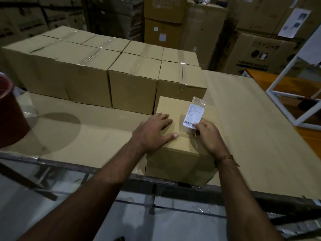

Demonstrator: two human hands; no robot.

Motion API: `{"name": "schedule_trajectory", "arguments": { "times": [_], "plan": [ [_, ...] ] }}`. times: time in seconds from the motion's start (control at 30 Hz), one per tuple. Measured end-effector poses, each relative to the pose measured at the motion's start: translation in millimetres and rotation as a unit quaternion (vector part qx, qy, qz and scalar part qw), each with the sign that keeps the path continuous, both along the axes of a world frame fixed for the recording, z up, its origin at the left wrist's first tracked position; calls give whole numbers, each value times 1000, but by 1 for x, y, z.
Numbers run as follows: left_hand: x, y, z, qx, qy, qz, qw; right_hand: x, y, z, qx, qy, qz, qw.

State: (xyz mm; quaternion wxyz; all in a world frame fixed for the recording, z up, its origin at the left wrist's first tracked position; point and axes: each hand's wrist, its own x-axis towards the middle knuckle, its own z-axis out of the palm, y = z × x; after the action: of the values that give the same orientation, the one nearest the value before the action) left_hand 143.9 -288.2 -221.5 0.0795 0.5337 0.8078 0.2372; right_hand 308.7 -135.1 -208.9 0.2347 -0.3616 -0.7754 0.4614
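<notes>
A small sealed cardboard box stands at the near edge of a cardboard-covered table. My left hand lies flat on the box's top, fingers spread. My right hand pinches the lower end of a clear plastic sleeve holding a white barcode label, which lies on the top of the box towards its right side.
Several sealed cardboard boxes stand in rows at the back of the table. A brown tape roll sits at the far left. Large cartons are stacked behind. A white frame stands to the right.
</notes>
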Motion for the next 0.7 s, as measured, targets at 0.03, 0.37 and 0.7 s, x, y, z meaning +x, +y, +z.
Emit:
{"name": "schedule_trajectory", "arguments": {
  "times": [0.03,0.37,0.7],
  "plan": [
    [0,-7,2,-1,2,0,1000,0,-2,2,-15,10,3,1000],
    [-17,-99,24,105,-70,65,990,-44,-89,26,-63,91,84,990],
    [-99,-256,56,223,-240,148,933,-156,-243,33,-110,134,167,971]
  ]
}}
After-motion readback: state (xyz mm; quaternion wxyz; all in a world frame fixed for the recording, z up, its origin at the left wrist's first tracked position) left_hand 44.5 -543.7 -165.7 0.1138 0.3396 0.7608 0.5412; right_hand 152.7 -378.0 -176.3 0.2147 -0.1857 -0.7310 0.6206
